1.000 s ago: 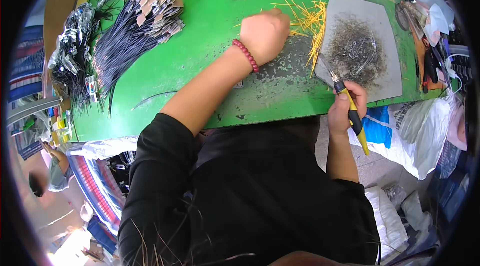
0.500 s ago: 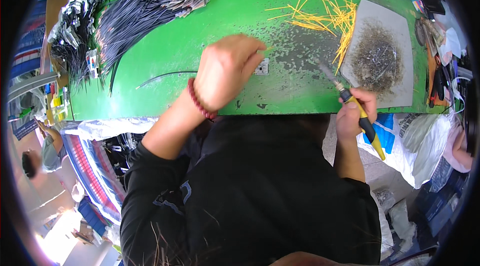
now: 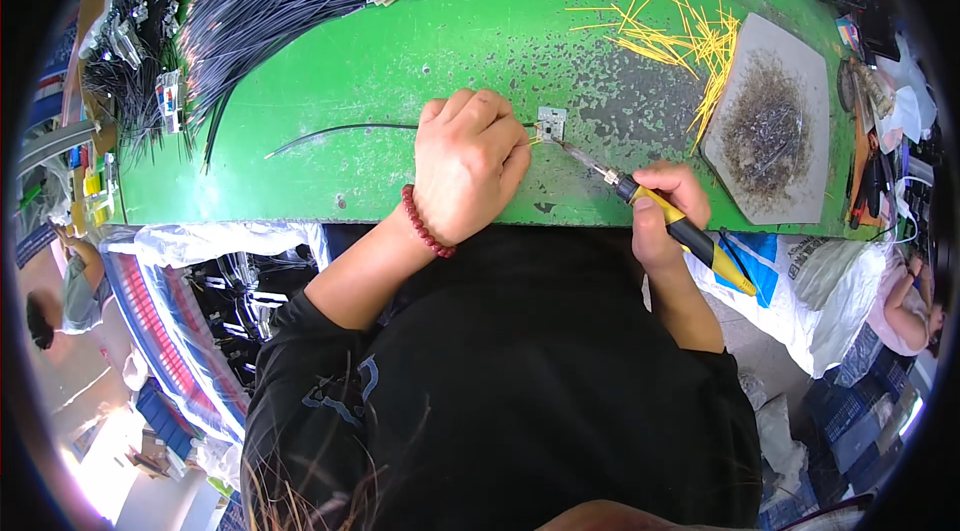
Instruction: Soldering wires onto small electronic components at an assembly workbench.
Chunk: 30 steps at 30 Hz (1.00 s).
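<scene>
My right hand [image 3: 668, 211] grips a yellow-and-black soldering iron [image 3: 695, 237] like a pen. Its tip reaches the lower edge of a small whitish circuit board [image 3: 551, 121] lying on the green table [image 3: 370, 181]. To the left of the board, my left hand [image 3: 465, 166] is closed, fingers curled, with a short yellow wire [image 3: 534, 140] sticking out of the fingertips toward the board. A black cable [image 3: 345, 127] runs from the left, passes behind that hand and comes out at the board's left side. The fingers' exact hold is partly hidden.
Loose yellow wires [image 3: 715, 61] lie at the back right, beside a grey slab [image 3: 813, 161] with dark residue. Bundled black cables [image 3: 290, 6] fill the back left. Hand tools [image 3: 878, 161] lie at the far right edge. Other people [image 3: 905, 306] sit at both sides.
My right hand has brought the soldering iron leftward to the board. My left hand has lowered the yellow wire to the board's edge. The view has shifted slightly.
</scene>
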Available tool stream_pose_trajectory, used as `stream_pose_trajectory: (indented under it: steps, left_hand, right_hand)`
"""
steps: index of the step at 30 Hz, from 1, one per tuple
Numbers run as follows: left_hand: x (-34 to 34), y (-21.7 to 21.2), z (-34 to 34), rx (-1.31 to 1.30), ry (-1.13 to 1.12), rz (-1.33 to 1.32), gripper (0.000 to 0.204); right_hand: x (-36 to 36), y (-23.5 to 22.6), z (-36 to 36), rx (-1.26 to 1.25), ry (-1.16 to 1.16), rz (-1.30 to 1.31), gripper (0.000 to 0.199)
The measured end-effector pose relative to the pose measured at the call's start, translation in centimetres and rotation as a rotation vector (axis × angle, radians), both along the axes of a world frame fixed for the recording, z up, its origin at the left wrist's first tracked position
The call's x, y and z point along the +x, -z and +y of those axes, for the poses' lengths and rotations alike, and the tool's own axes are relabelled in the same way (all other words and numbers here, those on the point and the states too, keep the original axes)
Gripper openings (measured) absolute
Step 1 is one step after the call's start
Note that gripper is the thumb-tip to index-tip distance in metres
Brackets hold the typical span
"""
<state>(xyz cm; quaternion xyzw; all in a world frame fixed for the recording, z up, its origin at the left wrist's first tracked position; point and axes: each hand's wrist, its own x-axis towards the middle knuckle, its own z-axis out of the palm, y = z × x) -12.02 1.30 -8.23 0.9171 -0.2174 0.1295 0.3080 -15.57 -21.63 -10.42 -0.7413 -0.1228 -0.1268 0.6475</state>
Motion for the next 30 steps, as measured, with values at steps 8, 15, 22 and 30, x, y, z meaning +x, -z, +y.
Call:
stream_pose_trajectory:
  steps: [8, 15, 22, 30]
  left_hand:
    - [0.2, 0.1, -0.2, 0.023, 0.011, 0.001, 0.011]
    - [0.3, 0.1, -0.2, 0.027, 0.017, 0.013, 0.011]
    - [0.7, 0.4, 0.0, 0.016, 0.009, -0.005, 0.011]
    - [0.0, 0.9, 0.2, -0.016, -0.009, -0.074, 0.009]
  right_hand:
    - [-0.2, -0.1, -0.1, -0.035, -0.011, 0.011, 0.018]
    - [0.1, -0.5, 0.1, -0.113, -0.049, 0.001, 0.019]
    - [0.1, -0.3, 0.5, -0.056, -0.02, -0.055, 0.02]
    - [2.1, -0.3, 2.4, -0.092, -0.102, 0.257, 0.054]
